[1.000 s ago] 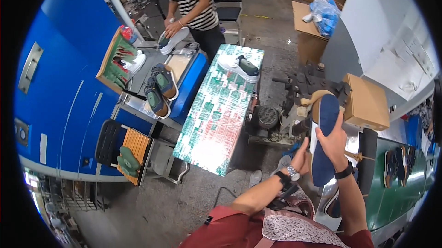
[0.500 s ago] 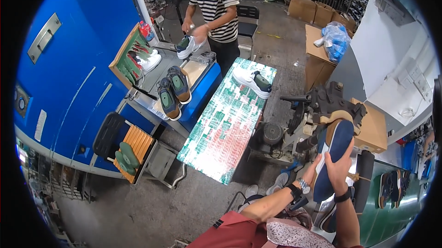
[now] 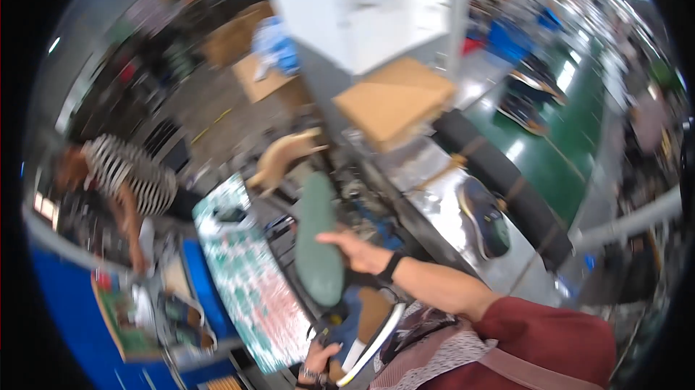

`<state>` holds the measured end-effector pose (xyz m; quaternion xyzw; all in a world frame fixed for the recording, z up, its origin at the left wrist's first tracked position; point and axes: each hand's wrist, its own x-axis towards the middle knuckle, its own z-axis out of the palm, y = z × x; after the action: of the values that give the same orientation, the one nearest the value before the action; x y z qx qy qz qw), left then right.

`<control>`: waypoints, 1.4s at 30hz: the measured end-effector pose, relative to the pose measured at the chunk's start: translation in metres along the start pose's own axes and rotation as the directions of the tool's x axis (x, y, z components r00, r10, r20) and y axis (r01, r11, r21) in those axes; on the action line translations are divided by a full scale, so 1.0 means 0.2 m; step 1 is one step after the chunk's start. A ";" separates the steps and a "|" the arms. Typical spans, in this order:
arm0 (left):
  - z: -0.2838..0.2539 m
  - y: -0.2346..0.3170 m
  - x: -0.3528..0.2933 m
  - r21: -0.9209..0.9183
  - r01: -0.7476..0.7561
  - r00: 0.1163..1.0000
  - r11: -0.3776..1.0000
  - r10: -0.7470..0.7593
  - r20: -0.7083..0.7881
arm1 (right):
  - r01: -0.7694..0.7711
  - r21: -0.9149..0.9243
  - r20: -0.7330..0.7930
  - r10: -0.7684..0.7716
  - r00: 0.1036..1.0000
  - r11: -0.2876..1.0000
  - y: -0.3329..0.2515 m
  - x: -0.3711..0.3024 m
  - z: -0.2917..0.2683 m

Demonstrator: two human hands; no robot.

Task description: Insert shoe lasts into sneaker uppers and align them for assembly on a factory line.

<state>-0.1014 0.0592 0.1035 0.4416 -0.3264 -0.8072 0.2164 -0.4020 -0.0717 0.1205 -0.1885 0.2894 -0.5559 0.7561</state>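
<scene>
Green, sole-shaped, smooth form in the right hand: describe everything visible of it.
The green, sole-shaped form is long and round-ended, with a matte, plastic-looking surface; blur hides finer detail. It stands nearly upright in the picture. The person's bare right hand grips its right edge, thumb across the face. Its lower end is beside a blue and brown, white-soled shoe; contact is unclear.

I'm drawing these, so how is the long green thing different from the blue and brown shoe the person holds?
The green thing is one plain colour; the shoe is blue and brown with a white edge. The right hand holds the green thing, the left hand the shoe. The green thing is farther from the apron; the shoe is close by it. Both are long.
</scene>
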 end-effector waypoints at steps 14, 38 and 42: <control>0.99 0.03 1.14 0.635 -0.358 0.911 0.685 0.404 0.078 | -0.345 -0.878 -0.412 -0.892 0.188 0.333 -0.50 -1.94 -0.99; 1.70 -0.15 1.16 0.567 -0.819 0.561 -0.088 0.081 0.824 | -0.357 -0.732 -0.490 -0.083 0.868 0.580 -0.75 -1.87 -0.97; 1.46 0.08 0.93 0.606 -0.718 0.688 0.341 0.224 0.690 | -0.179 -0.633 -0.427 -0.147 0.892 0.753 -0.96 -1.67 -0.81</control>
<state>-0.4449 0.0278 0.1245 0.1462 -0.8363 -0.5159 0.1148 -0.7179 0.1918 0.1900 -0.3049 0.6347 -0.4398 0.5574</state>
